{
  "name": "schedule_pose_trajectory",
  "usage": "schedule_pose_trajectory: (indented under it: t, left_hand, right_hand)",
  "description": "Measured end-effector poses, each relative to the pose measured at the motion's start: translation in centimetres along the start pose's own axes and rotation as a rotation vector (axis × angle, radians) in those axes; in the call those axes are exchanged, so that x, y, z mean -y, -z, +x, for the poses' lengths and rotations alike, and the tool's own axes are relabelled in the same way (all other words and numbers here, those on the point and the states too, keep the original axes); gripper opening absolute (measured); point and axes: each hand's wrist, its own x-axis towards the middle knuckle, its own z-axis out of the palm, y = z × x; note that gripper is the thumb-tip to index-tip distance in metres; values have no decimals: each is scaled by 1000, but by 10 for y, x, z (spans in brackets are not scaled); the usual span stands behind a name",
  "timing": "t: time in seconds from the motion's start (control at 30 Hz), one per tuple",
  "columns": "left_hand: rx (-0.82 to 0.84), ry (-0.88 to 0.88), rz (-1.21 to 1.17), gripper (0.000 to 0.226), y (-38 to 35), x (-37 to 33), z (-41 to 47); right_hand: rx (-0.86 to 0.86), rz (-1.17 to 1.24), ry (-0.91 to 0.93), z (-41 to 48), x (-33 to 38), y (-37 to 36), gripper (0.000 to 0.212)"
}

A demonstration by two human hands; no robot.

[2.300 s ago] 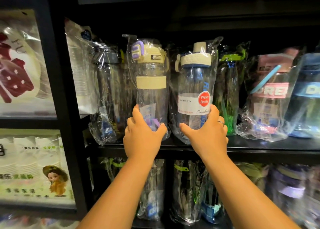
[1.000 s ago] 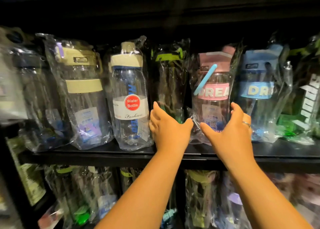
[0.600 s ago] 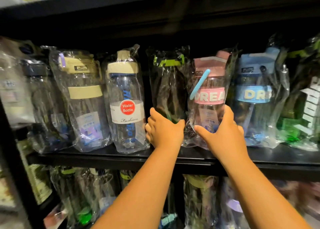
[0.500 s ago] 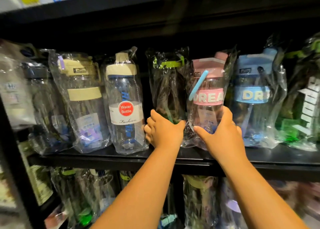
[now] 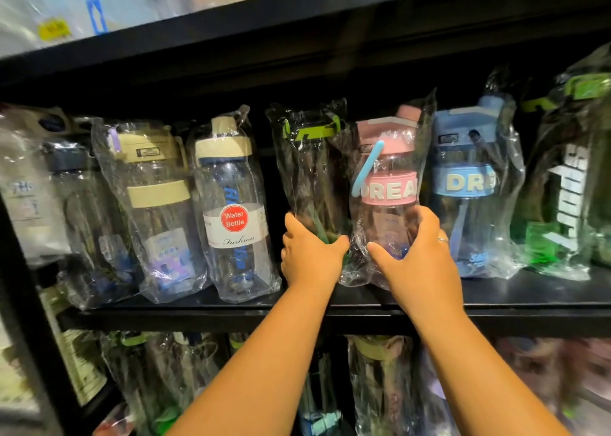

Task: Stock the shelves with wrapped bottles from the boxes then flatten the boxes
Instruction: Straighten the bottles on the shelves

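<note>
Wrapped bottles stood in a row on the black shelf (image 5: 231, 316), where the left grip (image 5: 310, 257) curled round the base of the green-capped bottle (image 5: 310, 171) and the right grip (image 5: 416, 260) clasped the pink bottle (image 5: 388, 184) just beside it. Both held low on slippery film, so a hard shove could probably tip these 2 tall bottles against the blue bottle (image 5: 469, 184) or drag one off the shelf's front edge. Each loose clear bag held 1 bottle; no box was in view.
</note>
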Motion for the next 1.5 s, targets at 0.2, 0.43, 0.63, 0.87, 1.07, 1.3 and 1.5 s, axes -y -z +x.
schedule_pose_trajectory:
  t: [0.2,0.43,0.63,0.87,1.07,1.3,1.5]
  left_hand:
    - [-27,-31,-1,99,7,3,-10]
    - [-38,-106,-5,101,18,9,-30]
    - [-38,-153,8,104,28,17,-34]
    - [-63,-195,-15,111,26,18,-49]
    - [-202,-358,-95,101,20,20,-81]
    - [206,-603,-314,58,-26,-24,-132]
    - [209,-387,-273,100,-87,-74,-125]
  right_hand:
    - [-6,7,-7,0,-2,2,83]
    - [-15,8,10,-1,-2,3,82]
    - [5,-24,23,-2,-1,5,85]
    - [71,-23,40,-1,0,8,88]
    - [109,85,38,-7,-13,34,74]
    - [-245,13,93,-1,-67,106,39]
    - [-189,-178,-58,28,-100,147,82]
